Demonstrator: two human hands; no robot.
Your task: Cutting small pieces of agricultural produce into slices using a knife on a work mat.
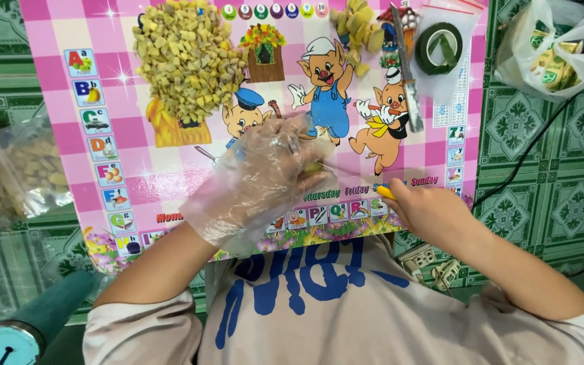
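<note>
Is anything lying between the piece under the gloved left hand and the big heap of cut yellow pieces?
Nothing visible does. The left hand holds a small yellowish piece on the pink board; the board surface up to the heap of cut pieces shows only printed pictures. The right hand holds a yellow-handled knife.

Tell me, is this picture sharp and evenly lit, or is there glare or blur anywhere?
Head view: light is bright and even, with only soft shadows under the hands. The left hand in its clear plastic glove looks hazy, the film catching pale glare. The right hand and the pink board are fairly sharp. The heap of yellow cubes is crisp; the frame edges bend slightly.
</note>
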